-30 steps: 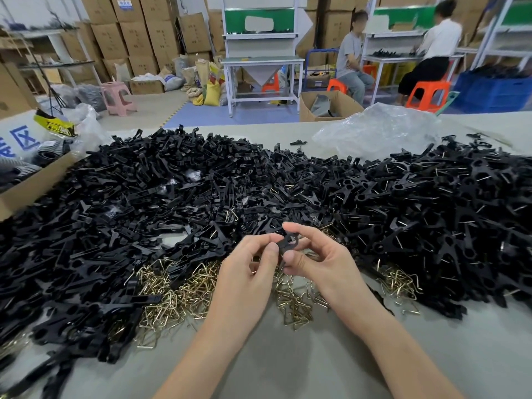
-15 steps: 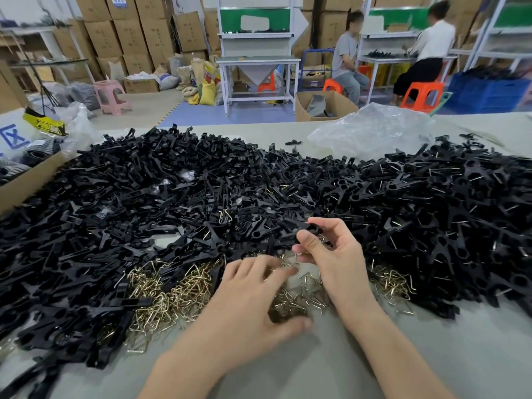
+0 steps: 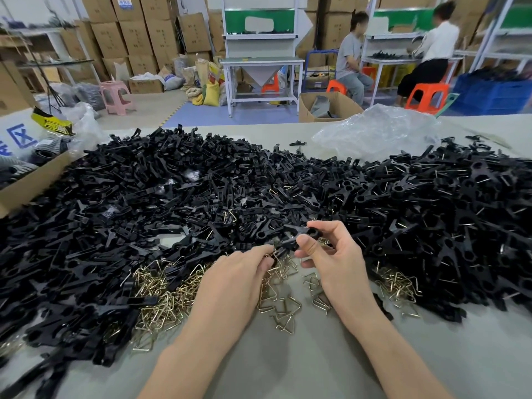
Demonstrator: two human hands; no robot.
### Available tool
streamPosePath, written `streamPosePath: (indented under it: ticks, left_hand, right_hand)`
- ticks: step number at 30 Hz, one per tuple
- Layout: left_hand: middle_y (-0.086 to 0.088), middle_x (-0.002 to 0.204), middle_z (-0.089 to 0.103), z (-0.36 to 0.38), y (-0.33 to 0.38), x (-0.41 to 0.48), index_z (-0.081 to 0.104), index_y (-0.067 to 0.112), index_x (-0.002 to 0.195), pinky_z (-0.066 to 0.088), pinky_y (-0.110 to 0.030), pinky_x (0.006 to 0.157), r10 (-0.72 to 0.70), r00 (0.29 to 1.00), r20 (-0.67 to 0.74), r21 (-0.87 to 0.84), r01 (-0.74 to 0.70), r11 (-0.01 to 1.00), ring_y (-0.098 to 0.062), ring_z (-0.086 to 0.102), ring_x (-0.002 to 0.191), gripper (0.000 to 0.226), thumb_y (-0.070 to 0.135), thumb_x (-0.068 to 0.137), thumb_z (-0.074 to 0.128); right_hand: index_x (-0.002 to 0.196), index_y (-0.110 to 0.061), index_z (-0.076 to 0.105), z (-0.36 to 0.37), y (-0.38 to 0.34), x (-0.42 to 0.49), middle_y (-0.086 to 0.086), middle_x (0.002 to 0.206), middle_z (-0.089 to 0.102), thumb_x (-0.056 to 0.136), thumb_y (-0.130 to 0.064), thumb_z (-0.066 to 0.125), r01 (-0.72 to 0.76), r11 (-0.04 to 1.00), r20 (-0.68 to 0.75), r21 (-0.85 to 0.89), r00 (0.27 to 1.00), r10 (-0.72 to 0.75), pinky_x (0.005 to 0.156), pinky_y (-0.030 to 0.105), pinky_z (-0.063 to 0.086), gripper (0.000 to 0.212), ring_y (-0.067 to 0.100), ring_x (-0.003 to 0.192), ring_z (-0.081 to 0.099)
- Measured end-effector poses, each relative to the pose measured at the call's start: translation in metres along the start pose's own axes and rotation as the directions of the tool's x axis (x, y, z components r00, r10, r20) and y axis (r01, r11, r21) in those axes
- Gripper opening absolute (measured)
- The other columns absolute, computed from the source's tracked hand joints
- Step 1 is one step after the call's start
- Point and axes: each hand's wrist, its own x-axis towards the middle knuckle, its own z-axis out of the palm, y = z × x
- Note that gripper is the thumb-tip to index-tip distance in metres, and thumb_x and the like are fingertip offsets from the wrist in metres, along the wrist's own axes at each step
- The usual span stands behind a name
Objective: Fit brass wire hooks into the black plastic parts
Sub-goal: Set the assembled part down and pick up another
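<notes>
A wide heap of black plastic parts (image 3: 178, 197) covers the table's left and middle. On the right lies a second heap (image 3: 446, 214) whose parts show wire ends. Loose brass wire hooks (image 3: 161, 295) lie in a tangle in front of the heaps. My right hand (image 3: 331, 260) pinches one black plastic part (image 3: 290, 243) between thumb and forefinger just above the hooks. My left hand (image 3: 233, 286) lies palm down on the hook pile, its fingertips pinched on a brass hook (image 3: 273, 256) right beside that part.
A cardboard box (image 3: 34, 180) stands at the table's left edge. A crumpled clear plastic bag (image 3: 377, 131) lies at the back right. Grey tabletop (image 3: 288, 367) shows near me. Two people sit at workbenches far behind, among stacked cartons.
My left hand let go of the part, dropped onto the brass hooks, then drew its fingertips up to the part. My right hand kept hold of the black part and lifted it slightly.
</notes>
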Motion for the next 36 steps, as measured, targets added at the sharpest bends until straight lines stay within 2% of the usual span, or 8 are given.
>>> streamPosePath:
  ticks: [5, 9, 12, 18, 25, 30, 34, 36]
  left_hand:
    - [0.012, 0.081, 0.061, 0.002, -0.001, -0.001, 0.057, 0.033, 0.119, 0.044, -0.034, 0.074, -0.054, 0.998, -0.015, -0.033, 0.054, 0.998, -0.019, 0.058, 0.086, 0.029, 0.044, 0.103, 0.036]
    - [0.005, 0.105, 0.069, 0.006, -0.002, 0.001, 0.06, 0.034, 0.129, 0.047, -0.036, 0.088, -0.065, 0.998, -0.016, -0.022, 0.064, 0.998, -0.02, 0.061, 0.1, 0.031, 0.036, 0.105, 0.04]
    - [0.006, 0.114, 0.07, 0.006, -0.004, 0.0, 0.063, 0.028, 0.132, 0.049, -0.039, 0.098, -0.046, 0.999, -0.028, -0.133, 0.042, 0.99, -0.017, 0.063, 0.109, 0.033, 0.019, 0.104, 0.047]
    - [0.021, 0.094, 0.07, 0.004, -0.004, -0.002, 0.047, 0.046, 0.108, 0.052, -0.038, 0.079, -0.031, 0.999, -0.04, -0.24, 0.021, 0.971, -0.005, 0.062, 0.077, 0.011, 0.041, 0.1, 0.043]
    - [0.026, 0.1, 0.058, 0.001, -0.009, 0.001, 0.063, 0.035, 0.1, 0.043, -0.01, 0.077, -0.028, 0.989, -0.147, -0.278, -0.014, 0.96, 0.003, 0.057, 0.097, 0.009, 0.034, 0.096, 0.056]
    - [0.026, 0.094, 0.065, -0.003, -0.008, 0.002, 0.067, 0.038, 0.099, 0.04, -0.004, 0.078, -0.099, 0.979, -0.179, -0.382, 0.024, 0.924, 0.005, 0.06, 0.094, 0.013, 0.026, 0.097, 0.062]
    - [0.026, 0.084, 0.068, -0.005, -0.005, 0.004, 0.071, 0.038, 0.092, 0.041, -0.005, 0.067, -0.241, 0.958, -0.154, -0.586, 0.108, 0.803, 0.006, 0.06, 0.074, 0.013, 0.028, 0.096, 0.064]
    - [0.023, 0.085, 0.067, -0.005, -0.007, 0.003, 0.07, 0.036, 0.093, 0.044, -0.01, 0.068, -0.165, 0.965, -0.205, -0.472, 0.05, 0.88, 0.004, 0.06, 0.077, 0.01, 0.03, 0.096, 0.062]
  right_hand:
    - [0.104, -0.03, 0.065, 0.0, 0.0, 0.0, -0.003, 0.107, 0.07, 0.091, -0.022, 0.074, -0.001, 1.0, 0.004, 0.001, 1.0, 0.001, 0.067, 0.024, 0.057, 0.018, 0.019, 0.079, 0.075]
    - [0.106, -0.027, 0.065, 0.0, 0.0, 0.001, 0.002, 0.108, 0.068, 0.091, -0.023, 0.074, 0.001, 1.0, -0.002, -0.011, 1.0, -0.001, 0.068, 0.025, 0.059, 0.018, 0.018, 0.078, 0.075]
    - [0.106, -0.027, 0.065, -0.001, 0.0, 0.001, 0.002, 0.11, 0.068, 0.092, -0.023, 0.074, 0.005, 1.0, 0.002, -0.011, 1.0, -0.004, 0.067, 0.024, 0.058, 0.017, 0.017, 0.077, 0.075]
    - [0.106, -0.029, 0.065, -0.001, 0.0, 0.002, 0.001, 0.109, 0.068, 0.09, -0.027, 0.074, 0.015, 1.0, -0.001, -0.024, 1.0, -0.015, 0.068, 0.025, 0.058, 0.018, 0.018, 0.078, 0.075]
    - [0.104, -0.033, 0.065, -0.001, 0.001, 0.002, 0.001, 0.109, 0.069, 0.09, -0.027, 0.075, 0.015, 1.0, -0.011, -0.02, 1.0, -0.016, 0.067, 0.026, 0.059, 0.018, 0.018, 0.077, 0.075]
    - [0.101, -0.033, 0.067, -0.001, 0.0, 0.002, -0.004, 0.101, 0.073, 0.09, -0.021, 0.076, 0.016, 1.0, 0.016, 0.002, 1.0, -0.016, 0.067, 0.023, 0.057, 0.019, 0.019, 0.079, 0.075]
    - [0.096, -0.037, 0.07, 0.001, -0.005, 0.0, -0.006, 0.099, 0.074, 0.087, -0.018, 0.078, -0.011, 0.999, 0.113, 0.033, 0.994, 0.008, 0.067, 0.022, 0.057, 0.023, 0.016, 0.082, 0.075]
    - [0.097, -0.034, 0.07, 0.002, -0.006, 0.0, -0.006, 0.099, 0.074, 0.086, -0.016, 0.078, -0.019, 0.999, 0.132, 0.034, 0.991, 0.014, 0.067, 0.024, 0.058, 0.023, 0.016, 0.082, 0.074]
